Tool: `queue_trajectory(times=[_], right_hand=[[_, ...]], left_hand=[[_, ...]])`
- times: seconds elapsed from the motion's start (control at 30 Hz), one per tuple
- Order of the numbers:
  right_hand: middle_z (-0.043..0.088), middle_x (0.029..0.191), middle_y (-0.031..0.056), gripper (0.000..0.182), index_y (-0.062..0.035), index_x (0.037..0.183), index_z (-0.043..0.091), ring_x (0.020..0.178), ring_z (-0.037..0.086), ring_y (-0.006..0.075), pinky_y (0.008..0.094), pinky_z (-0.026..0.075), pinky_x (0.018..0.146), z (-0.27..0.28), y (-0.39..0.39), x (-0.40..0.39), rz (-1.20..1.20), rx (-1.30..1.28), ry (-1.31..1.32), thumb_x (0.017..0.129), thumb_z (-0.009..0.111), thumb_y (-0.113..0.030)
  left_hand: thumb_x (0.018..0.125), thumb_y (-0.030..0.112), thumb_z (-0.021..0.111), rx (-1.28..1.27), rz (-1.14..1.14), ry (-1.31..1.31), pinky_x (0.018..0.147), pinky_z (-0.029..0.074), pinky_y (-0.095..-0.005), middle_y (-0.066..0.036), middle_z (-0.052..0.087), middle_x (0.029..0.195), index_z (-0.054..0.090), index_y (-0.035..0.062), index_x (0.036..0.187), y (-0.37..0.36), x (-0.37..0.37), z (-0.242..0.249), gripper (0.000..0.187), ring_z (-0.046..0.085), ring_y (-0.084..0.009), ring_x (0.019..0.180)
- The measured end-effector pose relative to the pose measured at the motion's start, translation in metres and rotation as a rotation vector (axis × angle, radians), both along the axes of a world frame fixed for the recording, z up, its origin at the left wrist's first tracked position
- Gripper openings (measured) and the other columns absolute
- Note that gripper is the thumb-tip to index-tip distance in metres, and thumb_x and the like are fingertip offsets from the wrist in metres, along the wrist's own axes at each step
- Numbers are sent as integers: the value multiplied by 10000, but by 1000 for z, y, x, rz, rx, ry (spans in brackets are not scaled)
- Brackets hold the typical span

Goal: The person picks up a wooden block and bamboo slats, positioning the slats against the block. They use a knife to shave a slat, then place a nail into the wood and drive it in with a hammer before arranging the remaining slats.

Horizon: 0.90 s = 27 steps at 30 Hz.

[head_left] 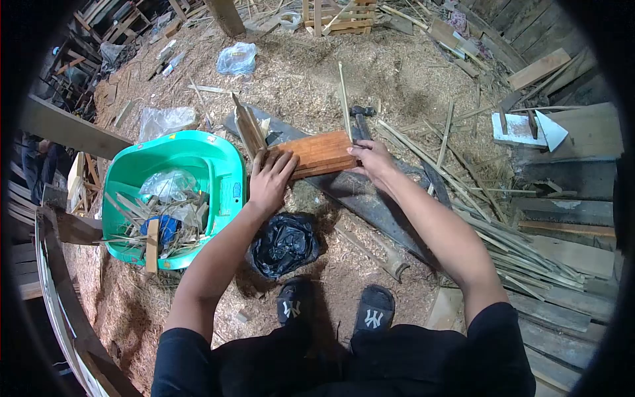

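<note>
A short stack of reddish-brown wooden boards (pixel 322 149) lies across between my hands, above a long dark plank (pixel 370 198). My left hand (pixel 270 177) grips the stack's left end, fingers over the top and thumb hidden. My right hand (pixel 372 161) pinches the right end, thumb on the upper edge and the other fingers largely hidden. A rough, split piece of wood (pixel 247 127) stands up just beyond my left fingers. Past my right hand rise a thin wood strip (pixel 344 102) and a hammer (pixel 362 114) with a dark head.
A green plastic tub (pixel 228 165) with wood scraps and plastic stands at left. A black plastic bag (pixel 283 245) sits open before my feet. Several long thin strips (pixel 463 178) and boards (pixel 555 304) lie at right. Shavings (pixel 297 66) cover the floor; a white foam piece (pixel 519 130) rests at right.
</note>
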State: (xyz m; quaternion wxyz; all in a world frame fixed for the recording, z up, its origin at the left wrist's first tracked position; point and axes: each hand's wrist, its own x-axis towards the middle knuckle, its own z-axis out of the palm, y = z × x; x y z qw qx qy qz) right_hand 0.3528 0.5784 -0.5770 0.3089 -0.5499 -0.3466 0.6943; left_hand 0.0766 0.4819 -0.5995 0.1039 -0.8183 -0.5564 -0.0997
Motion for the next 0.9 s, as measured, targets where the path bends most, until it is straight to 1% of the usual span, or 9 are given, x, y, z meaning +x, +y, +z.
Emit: queue_trajectory(times=[0.03,0.17,0.23,0.37,0.53,0.63,0.77,0.8,0.9], right_hand=[[456,1461,284,622,89,1494,394,1305,560,359,502,613,979,7,0,0,14,-9,17,975,689,-86],[488,1414,256,655,71,1513,354,1279,579,335,484,615,984,31,-8,13,-36,40,57,978,691,-103],[569,1342,196,648,77,1472,390,1122,673,280,454,657,859,44,-7,25,0,129,201,972,727,-159],[576,1331,171,693,22,1531,350,1016,683,245,416,652,856,51,2,54,86,181,229,993,723,-207],[475,1469,170,735,-153,1634,228,1241,586,334,539,553,1053,48,2,74,96,160,227,1039,648,-250],[459,1482,178,717,-120,1595,270,1280,562,331,560,528,1081,54,5,77,268,97,360,1025,660,-311],[618,1282,143,628,-50,1483,414,1117,666,257,474,602,961,72,-10,60,300,309,194,1007,680,-362],[644,1187,107,616,-31,1421,451,920,711,189,343,652,810,74,-9,55,296,349,188,969,740,-334],[660,1165,114,629,-18,1422,465,884,713,182,326,651,767,81,-14,43,313,389,124,956,758,-324]], left_hand=[[852,105,649,18,-19,-13,1229,275,-528,-59,590,1445,549,143,1414,2,-1,3,572,522,-281,1371],[819,29,633,56,-96,-213,1188,332,-497,-102,584,1435,548,95,1391,22,2,13,582,538,-317,1327],[819,-11,612,47,-124,-270,1150,360,-495,-135,601,1376,551,74,1363,32,7,22,554,539,-353,1288],[826,-7,625,-54,-187,-508,1076,390,-518,-192,621,1161,551,46,1316,51,15,28,498,554,-426,1170],[806,-1,710,-258,-153,-784,1022,434,-514,-207,617,1123,553,39,1308,45,31,22,527,569,-449,1122],[845,0,784,-254,-142,-810,906,535,-420,-210,654,1131,547,29,1302,36,39,24,516,678,-364,1069],[870,85,798,-383,-88,-921,807,541,-448,-225,684,1024,521,21,1270,30,36,16,491,677,-442,955],[866,83,800,-390,-73,-911,814,537,-453,-231,681,1030,510,20,1253,30,34,14,488,673,-449,966],[856,89,807,-323,-117,-929,823,525,-470,-244,665,1035,481,23,1221,32,29,10,494,655,-468,997]])
